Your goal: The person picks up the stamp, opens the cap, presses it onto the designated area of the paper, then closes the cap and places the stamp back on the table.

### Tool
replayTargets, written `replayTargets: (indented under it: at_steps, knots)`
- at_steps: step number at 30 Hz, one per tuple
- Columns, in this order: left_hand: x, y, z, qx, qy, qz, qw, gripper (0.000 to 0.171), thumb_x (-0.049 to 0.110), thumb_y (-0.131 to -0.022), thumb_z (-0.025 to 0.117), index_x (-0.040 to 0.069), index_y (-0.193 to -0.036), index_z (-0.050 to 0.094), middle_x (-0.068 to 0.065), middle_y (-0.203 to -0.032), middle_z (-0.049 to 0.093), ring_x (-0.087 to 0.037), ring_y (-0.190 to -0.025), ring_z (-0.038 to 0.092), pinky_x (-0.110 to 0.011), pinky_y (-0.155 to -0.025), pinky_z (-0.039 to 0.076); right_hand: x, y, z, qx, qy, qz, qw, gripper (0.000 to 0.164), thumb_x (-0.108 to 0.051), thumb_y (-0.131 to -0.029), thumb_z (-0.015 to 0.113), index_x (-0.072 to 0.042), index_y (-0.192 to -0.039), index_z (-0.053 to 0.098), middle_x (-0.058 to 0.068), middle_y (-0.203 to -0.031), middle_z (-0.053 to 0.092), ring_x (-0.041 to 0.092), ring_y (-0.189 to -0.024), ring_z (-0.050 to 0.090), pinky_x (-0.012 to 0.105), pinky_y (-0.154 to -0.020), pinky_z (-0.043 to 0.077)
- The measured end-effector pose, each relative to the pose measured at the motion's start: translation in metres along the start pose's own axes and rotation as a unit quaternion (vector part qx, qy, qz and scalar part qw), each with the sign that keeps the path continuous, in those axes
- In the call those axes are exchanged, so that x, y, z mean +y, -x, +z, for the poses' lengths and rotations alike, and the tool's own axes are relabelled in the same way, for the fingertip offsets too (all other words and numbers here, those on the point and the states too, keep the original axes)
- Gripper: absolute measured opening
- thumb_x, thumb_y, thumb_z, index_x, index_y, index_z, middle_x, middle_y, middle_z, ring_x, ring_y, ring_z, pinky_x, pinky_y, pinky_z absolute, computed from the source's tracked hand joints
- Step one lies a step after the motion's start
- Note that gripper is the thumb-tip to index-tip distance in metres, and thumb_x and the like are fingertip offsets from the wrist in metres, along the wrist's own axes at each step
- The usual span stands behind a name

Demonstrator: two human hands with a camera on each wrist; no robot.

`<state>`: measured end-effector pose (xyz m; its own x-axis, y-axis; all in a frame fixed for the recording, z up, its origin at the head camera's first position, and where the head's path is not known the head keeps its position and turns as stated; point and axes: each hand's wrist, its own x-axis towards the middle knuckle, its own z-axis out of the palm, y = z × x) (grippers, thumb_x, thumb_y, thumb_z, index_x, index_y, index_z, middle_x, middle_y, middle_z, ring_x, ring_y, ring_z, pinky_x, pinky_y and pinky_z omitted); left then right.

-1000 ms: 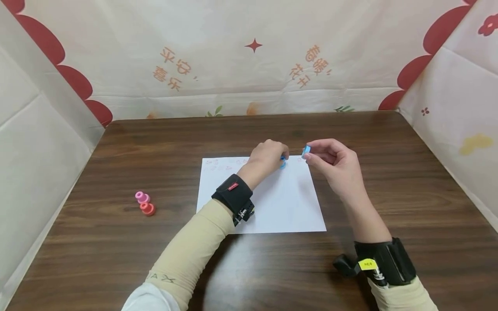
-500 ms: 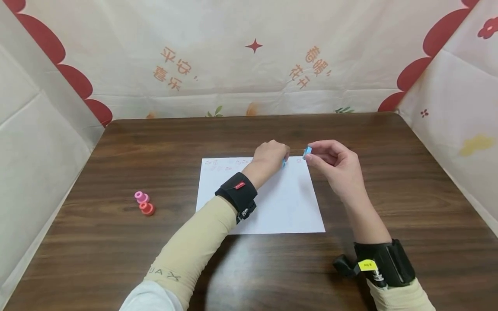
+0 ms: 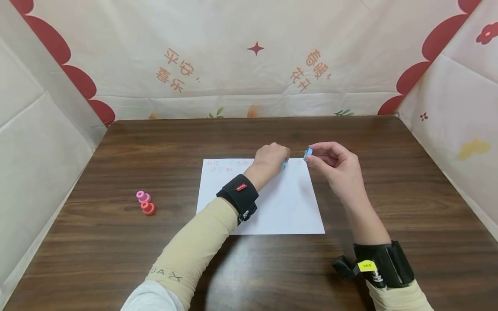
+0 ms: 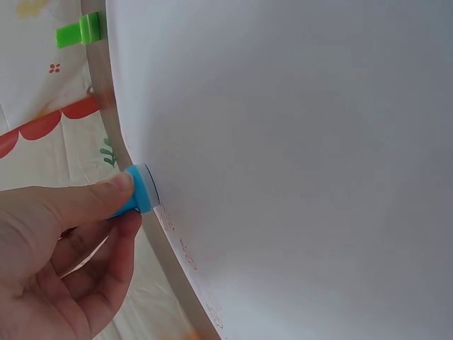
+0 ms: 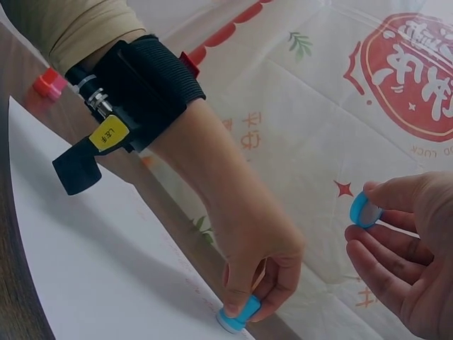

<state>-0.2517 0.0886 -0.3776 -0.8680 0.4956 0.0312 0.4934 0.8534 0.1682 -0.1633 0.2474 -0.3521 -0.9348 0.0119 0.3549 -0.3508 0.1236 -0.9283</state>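
Note:
My left hand (image 3: 270, 160) pinches a blue stamp (image 4: 145, 188) between thumb and fingers. The stamp's pale face meets the white paper (image 3: 288, 203) close to its far edge, beside a row of small reddish prints; in the head view, the hand hides most of it. Just off the paper's far right corner, my right hand (image 3: 338, 168) holds a small round blue cap (image 5: 366, 211) by thumb and fingertips, raised with its hollow side showing. On the table to the left, a pink stamp (image 3: 143, 196) and a red stamp (image 3: 148, 208) stand side by side.
A green stamp-like piece (image 4: 79, 31) shows beyond the paper's edge in the left wrist view. The brown wooden table (image 3: 116, 259) is bounded by a printed cloth (image 3: 218, 52) at the back and sides. Black camera bands wrap both wrists.
My left hand has shifted slightly right and turned, so less of the blue stamp shows. The right hand stays nearly still with the cap. The head view tilted a little.

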Motion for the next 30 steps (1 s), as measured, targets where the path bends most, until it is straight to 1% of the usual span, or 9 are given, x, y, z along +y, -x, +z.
replayTargets:
  at_steps: [10,16,18,20,22,24,26,28,30]
  knots:
    - [0.001,-0.001,0.004,0.001,-0.010,-0.007,0.9999,0.023,0.012,-0.093,0.070,0.019,-0.114,0.073,0.003,-0.108,0.074,-0.011,-0.087,0.064,-0.025,-0.082,0.058,0.001,0.002,-0.001,-0.006,0.006,0.009,1.000,0.021,0.000,-0.088,0.072,-0.001,-0.109,0.067,-0.008,-0.090,0.070,0.005,-0.076,0.071,0.017,-0.073,0.058]
    - [-0.003,0.001,0.002,-0.014,-0.007,0.015,0.9998,0.025,0.013,-0.096,0.067,0.018,-0.120,0.068,0.002,-0.115,0.071,-0.012,-0.095,0.064,-0.027,-0.088,0.056,0.007,0.001,-0.002,-0.002,0.038,0.021,0.999,0.023,-0.003,-0.089,0.072,0.001,-0.111,0.066,-0.012,-0.090,0.071,0.001,-0.077,0.071,0.015,-0.074,0.057]
    - [-0.007,0.005,-0.002,-0.009,0.019,0.019,0.9996,0.024,0.017,-0.097,0.066,0.017,-0.121,0.066,0.002,-0.116,0.069,-0.012,-0.098,0.063,-0.027,-0.090,0.055,0.010,0.001,-0.001,-0.005,0.056,0.026,0.998,0.026,-0.006,-0.090,0.072,0.003,-0.113,0.064,-0.015,-0.091,0.070,-0.001,-0.078,0.070,0.015,-0.075,0.057]
    - [-0.012,0.012,-0.007,0.010,0.073,0.012,0.9972,0.023,0.021,-0.097,0.066,0.016,-0.119,0.064,0.001,-0.115,0.067,-0.012,-0.098,0.063,-0.026,-0.090,0.055,0.013,0.001,-0.001,-0.007,0.074,0.029,0.997,0.029,-0.009,-0.091,0.072,0.004,-0.115,0.063,-0.017,-0.092,0.070,-0.003,-0.079,0.070,0.014,-0.075,0.056]
    - [-0.017,0.020,-0.014,0.041,0.149,0.005,0.9880,0.023,0.024,-0.096,0.067,0.015,-0.116,0.063,0.001,-0.112,0.066,-0.013,-0.097,0.063,-0.026,-0.088,0.055,0.015,0.001,0.000,-0.012,0.089,0.028,0.996,0.031,-0.011,-0.092,0.072,0.004,-0.117,0.063,-0.019,-0.093,0.069,-0.004,-0.081,0.069,0.013,-0.076,0.056]
    - [-0.022,0.029,-0.019,0.069,0.230,0.004,0.9707,0.024,0.025,-0.093,0.070,0.014,-0.113,0.063,0.000,-0.108,0.067,-0.013,-0.094,0.065,-0.025,-0.086,0.056,0.018,0.001,0.002,-0.016,0.097,0.030,0.995,0.032,-0.013,-0.092,0.071,0.004,-0.118,0.062,-0.020,-0.093,0.068,-0.005,-0.083,0.069,0.012,-0.077,0.055]
    - [-0.026,0.038,-0.023,0.085,0.299,0.003,0.9506,0.025,0.025,-0.092,0.072,0.013,-0.111,0.063,0.000,-0.105,0.069,-0.013,-0.093,0.066,-0.026,-0.083,0.056,0.020,0.001,0.004,-0.021,0.102,0.033,0.994,0.032,-0.014,-0.093,0.071,0.003,-0.119,0.063,-0.020,-0.094,0.068,-0.005,-0.084,0.069,0.012,-0.078,0.055]
    - [-0.028,0.047,-0.024,0.095,0.348,0.003,0.9326,0.024,0.024,-0.091,0.073,0.012,-0.110,0.063,-0.001,-0.103,0.071,-0.013,-0.092,0.068,-0.027,-0.082,0.056,0.023,0.002,0.007,-0.027,0.108,0.035,0.993,0.032,-0.014,-0.093,0.071,0.002,-0.119,0.063,-0.020,-0.095,0.067,-0.006,-0.085,0.068,0.012,-0.078,0.055]
    - [-0.030,0.054,-0.022,0.096,0.385,0.003,0.9179,0.024,0.023,-0.090,0.074,0.011,-0.109,0.064,-0.003,-0.103,0.072,-0.014,-0.092,0.070,-0.027,-0.083,0.056,0.024,0.002,0.010,-0.032,0.110,0.035,0.993,0.032,-0.014,-0.092,0.072,0.002,-0.118,0.063,-0.016,-0.097,0.068,-0.006,-0.087,0.068,0.013,-0.080,0.055]
